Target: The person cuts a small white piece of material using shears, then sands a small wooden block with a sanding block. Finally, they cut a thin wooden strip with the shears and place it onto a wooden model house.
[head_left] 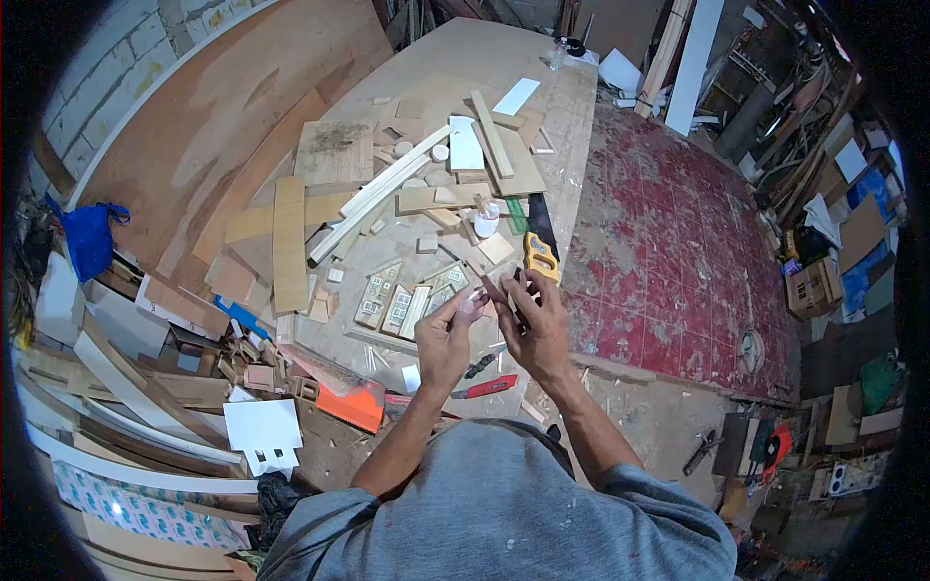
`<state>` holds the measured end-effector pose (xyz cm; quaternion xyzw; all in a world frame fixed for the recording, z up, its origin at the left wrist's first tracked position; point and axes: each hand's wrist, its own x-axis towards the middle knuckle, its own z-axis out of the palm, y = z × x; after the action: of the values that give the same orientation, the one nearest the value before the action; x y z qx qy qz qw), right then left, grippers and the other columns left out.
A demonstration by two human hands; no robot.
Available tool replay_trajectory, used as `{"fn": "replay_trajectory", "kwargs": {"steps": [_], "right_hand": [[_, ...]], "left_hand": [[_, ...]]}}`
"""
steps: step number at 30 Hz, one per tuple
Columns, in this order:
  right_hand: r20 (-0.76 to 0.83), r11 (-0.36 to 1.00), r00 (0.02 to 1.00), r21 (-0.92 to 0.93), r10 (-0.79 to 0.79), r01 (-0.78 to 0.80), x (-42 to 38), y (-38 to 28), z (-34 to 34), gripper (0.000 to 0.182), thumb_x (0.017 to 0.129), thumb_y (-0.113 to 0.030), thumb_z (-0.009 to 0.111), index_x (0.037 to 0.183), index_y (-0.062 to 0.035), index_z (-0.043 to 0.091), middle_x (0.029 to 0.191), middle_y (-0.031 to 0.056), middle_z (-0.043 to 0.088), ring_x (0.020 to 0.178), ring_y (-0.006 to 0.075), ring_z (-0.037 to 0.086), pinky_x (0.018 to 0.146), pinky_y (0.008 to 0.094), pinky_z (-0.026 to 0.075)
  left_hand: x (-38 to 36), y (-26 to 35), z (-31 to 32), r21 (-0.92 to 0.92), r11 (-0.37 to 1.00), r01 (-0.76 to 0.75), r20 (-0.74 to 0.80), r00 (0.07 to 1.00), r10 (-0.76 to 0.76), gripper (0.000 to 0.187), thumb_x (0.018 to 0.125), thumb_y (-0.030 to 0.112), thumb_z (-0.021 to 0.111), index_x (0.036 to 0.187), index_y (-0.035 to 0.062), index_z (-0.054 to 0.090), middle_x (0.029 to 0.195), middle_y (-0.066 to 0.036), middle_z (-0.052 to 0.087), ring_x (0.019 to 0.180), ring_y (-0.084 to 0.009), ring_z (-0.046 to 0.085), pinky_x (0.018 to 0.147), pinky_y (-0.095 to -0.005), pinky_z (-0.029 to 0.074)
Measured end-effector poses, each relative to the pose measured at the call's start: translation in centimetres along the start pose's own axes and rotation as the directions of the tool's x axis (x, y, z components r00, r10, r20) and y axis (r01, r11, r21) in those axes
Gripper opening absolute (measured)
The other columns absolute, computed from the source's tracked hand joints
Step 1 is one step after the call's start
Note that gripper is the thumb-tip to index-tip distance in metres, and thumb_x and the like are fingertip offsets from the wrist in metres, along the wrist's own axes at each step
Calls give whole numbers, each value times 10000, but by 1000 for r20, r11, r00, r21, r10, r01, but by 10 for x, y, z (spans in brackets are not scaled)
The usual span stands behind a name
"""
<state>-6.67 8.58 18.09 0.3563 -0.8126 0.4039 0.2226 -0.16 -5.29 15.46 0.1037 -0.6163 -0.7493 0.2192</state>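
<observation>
My left hand is closed, fingertips pinched around a small pale piece too tiny to name. Close beside it, my right hand has its fingers closed on a narrow brown strip that points up toward the left. Both hands are held above the near edge of the workbench. Just left of them lies a small wooden model of house fronts with little windows. Beyond my right hand rests a handsaw with a yellow handle. A red-handled tool lies below my hands.
The wooden workbench carries long pale strips, a white jar, a green piece and several wood offcuts. An orange tool sits at the near left. Boards lean at the left; a red tiled floor lies right.
</observation>
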Motion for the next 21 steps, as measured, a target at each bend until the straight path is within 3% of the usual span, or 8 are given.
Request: {"fn": "replay_trajectory", "kwargs": {"steps": [3,6,7,11,15,16,19,21], "right_hand": [[33,998,998,43,-50,48,-4,-5,1,435,803,-66,752,1224,-66,643,1171,233,573,1004,354,609,792,410,518],[-17,1000,1000,16,-13,13,4,5,-1,414,801,-62,748,1204,-59,655,1150,237,578,990,359,613,806,413,520],[32,998,998,45,-54,52,1,-2,-4,376,800,-51,743,1169,-47,671,1146,242,578,967,364,620,812,415,522],[-18,997,998,60,54,-53,2,10,-2,428,793,-48,755,1208,-64,654,1156,249,577,989,378,624,812,414,527],[54,996,994,-5,-94,94,6,-1,-9,412,791,-49,757,1192,-60,659,1155,247,586,980,387,632,803,422,536],[-21,999,999,26,-26,27,8,5,-4,409,791,-44,755,1188,-60,662,1152,247,587,998,388,627,810,423,535],[52,997,996,19,-70,69,4,4,-6,395,798,-38,745,1183,-51,661,1166,251,579,1018,393,618,825,426,532],[49,999,998,37,-40,38,3,9,-4,397,799,-35,741,1187,-49,661,1183,253,568,1022,391,615,828,425,531]], "left_hand": [[0,4,-3,84,996,-25,28,999,23,361,1011,91,508,1311,-106,549,1119,-192,699,1011,-191,675,899,-289,536],[0,-2,0,33,999,-40,7,999,40,374,1012,107,518,1320,-103,542,1098,-175,704,996,-190,676,897,-289,539],[2,-1,0,32,998,-45,8,999,44,374,1012,107,518,1320,-103,542,1098,-175,704,996,-190,676,897,-289,539],[0,0,1,-62,997,43,19,999,-42,385,1011,123,537,1330,-92,539,1123,-164,692,1020,-188,666,907,-295,539],[3,-1,-2,-132,984,116,50,993,-110,387,1013,113,533,1343,-89,524,1205,-200,650,1081,-222,655,968,-346,534],[2,-3,-1,-133,984,120,51,992,-114,387,1013,113,533,1343,-89,524,1205,-200,650,1081,-222,655,968,-346,534],[4,-4,2,-206,969,137,43,991,-131,383,1005,97,536,1340,-88,527,1209,-204,648,1086,-219,652,964,-349,538],[4,-5,0,-280,932,229,52,973,-224,377,988,68,541,1333,-84,536,1178,-192,660,1084,-213,654,962,-343,537]]}}
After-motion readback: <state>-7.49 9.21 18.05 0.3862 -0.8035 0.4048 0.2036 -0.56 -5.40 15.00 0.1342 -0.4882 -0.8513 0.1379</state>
